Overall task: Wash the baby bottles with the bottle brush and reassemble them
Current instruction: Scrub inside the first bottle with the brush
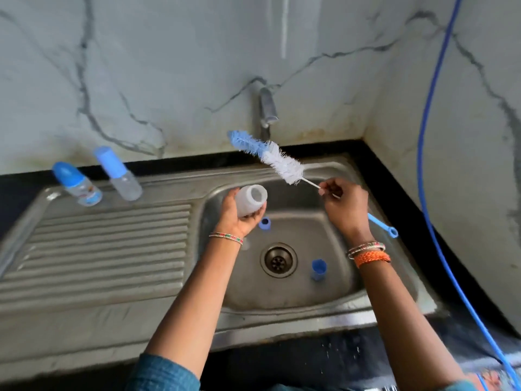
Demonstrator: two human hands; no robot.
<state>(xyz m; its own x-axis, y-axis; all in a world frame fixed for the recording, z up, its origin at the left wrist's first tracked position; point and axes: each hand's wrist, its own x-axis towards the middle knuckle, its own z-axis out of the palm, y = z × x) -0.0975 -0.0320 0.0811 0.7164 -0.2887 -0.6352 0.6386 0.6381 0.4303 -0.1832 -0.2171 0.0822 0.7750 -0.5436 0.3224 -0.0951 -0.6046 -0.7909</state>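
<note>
Forearms first, low in the frame, reaching over the sink (352,176) rim, and now my left hand (239,218) cups the open bottle (250,204) just left of centre, fingers curled round its body, mouth tipped up and to the right. My right hand (345,206) pinches the thin wire stem of the bottle brush (270,156), bristles up in the air under the tap (267,108), blue handle end poking out lower right behind my wrist. Brush and bottle are apart, so I judge the job now is lining the blue tip with that mouth: swing the head down, enter straight, then twist and pump so the bristles reach the base. Gripping farther back on the handle would likely steady it better. Down in the basin lie a blue ring (265,222) and a blue cap (319,268) near the drain (278,260), waiting. At the upper left, two capped bottles (77,184) stand on the drainboard (112,249).
</note>
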